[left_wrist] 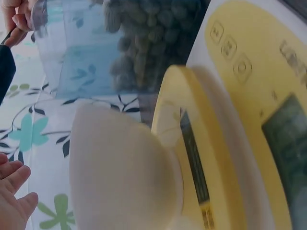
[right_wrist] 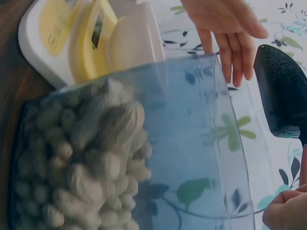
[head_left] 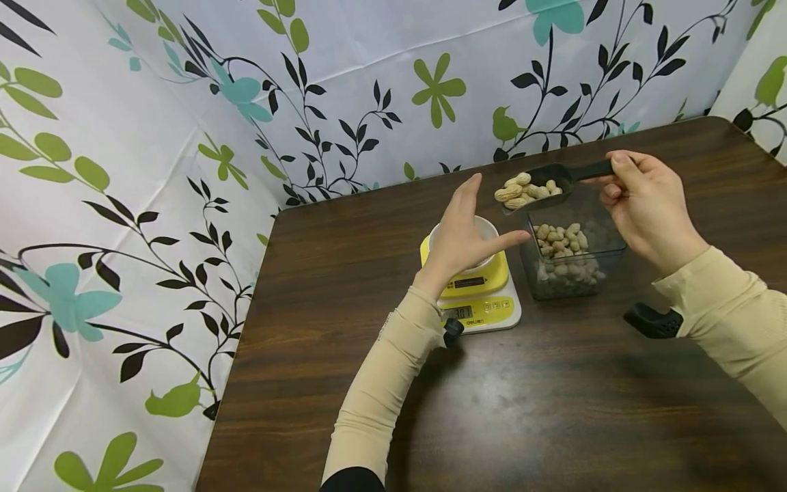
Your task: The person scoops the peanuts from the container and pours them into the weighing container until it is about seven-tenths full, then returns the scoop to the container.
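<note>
My right hand (head_left: 652,205) grips the handle of a black scoop (head_left: 568,176) heaped with unshelled peanuts (head_left: 522,191). The scoop is held level above a clear plastic bin (head_left: 615,254), its tip pointing left toward the white bowl (head_left: 486,227). More peanuts (right_wrist: 91,177) fill the lower part of the bin. That bowl sits on a yellow and white kitchen scale (head_left: 486,311), whose display is lit. Over the bowl, my left hand (head_left: 462,236) is spread with thumb and fingers straight and holds nothing. It hides part of the bowl in the head view.
The bin stands just right of the scale on a dark wooden table (head_left: 332,273). A floral cloth (head_left: 369,89) hangs along the back and left sides. A black strap end (head_left: 653,321) hangs from the right sleeve.
</note>
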`<state>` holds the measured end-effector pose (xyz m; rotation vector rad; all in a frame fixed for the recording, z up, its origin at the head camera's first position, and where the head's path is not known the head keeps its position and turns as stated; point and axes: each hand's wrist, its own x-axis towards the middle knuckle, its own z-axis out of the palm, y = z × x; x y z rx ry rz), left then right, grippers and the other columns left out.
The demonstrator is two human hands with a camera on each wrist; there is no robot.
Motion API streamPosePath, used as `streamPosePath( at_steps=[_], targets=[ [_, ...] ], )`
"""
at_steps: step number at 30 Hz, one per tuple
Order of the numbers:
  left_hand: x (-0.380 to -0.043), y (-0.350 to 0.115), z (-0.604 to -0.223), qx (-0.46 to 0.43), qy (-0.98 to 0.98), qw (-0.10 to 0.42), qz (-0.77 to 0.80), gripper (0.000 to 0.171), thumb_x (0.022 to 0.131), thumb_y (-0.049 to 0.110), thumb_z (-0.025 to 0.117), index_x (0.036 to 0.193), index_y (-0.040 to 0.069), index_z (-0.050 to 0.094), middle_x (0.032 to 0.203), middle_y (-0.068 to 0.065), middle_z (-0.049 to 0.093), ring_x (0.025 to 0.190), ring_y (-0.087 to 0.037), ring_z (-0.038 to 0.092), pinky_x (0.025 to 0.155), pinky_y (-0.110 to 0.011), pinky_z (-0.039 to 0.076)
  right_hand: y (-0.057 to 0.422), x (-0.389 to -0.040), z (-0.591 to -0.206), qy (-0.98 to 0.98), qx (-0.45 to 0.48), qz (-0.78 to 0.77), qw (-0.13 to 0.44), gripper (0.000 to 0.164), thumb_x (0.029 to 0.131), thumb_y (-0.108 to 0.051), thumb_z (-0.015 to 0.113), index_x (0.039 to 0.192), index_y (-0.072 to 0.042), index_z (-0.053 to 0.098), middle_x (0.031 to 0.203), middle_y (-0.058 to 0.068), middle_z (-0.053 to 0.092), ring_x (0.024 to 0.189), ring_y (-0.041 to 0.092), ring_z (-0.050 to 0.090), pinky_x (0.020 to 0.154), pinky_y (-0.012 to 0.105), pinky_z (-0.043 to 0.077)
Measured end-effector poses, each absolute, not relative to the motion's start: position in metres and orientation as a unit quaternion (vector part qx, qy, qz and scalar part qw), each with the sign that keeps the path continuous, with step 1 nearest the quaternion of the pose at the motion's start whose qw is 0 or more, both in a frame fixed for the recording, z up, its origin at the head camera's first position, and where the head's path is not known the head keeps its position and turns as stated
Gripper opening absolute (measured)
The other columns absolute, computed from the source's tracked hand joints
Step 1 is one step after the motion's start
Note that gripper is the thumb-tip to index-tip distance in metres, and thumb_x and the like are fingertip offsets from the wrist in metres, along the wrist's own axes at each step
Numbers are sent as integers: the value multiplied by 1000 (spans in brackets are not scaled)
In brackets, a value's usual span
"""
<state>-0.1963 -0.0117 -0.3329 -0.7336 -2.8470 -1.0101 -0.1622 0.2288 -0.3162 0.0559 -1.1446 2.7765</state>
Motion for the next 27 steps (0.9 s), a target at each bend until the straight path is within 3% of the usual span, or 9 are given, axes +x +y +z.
streamPosePath(
  at_steps=[10,20,27],
  targets=[
    [-198,-44,-346,-211,-906,34,-366,106,70,58,72,151,25,12,156,3,18,141,-15,25,112,-42,31,209,-162,-320,-422,13,904,62,22,88,-15,59,104,-2,49,89,4,45,67,10,37,59,21,31],
    [-194,-60,-368,-177,-907,20,-381,113,67,60,73,150,30,2,157,2,13,143,-19,21,112,-47,31,188,-169,-323,-518,-6,854,44,25,91,-23,53,106,-7,43,95,1,35,71,8,34,60,19,28],
    [-191,-69,-380,-157,-915,16,-372,116,67,60,73,150,29,-1,157,-1,14,143,-22,21,111,-48,30,179,-174,-326,-553,-17,832,26,24,92,-27,51,106,-10,42,98,2,42,71,8,35,60,20,28]
  ],
)
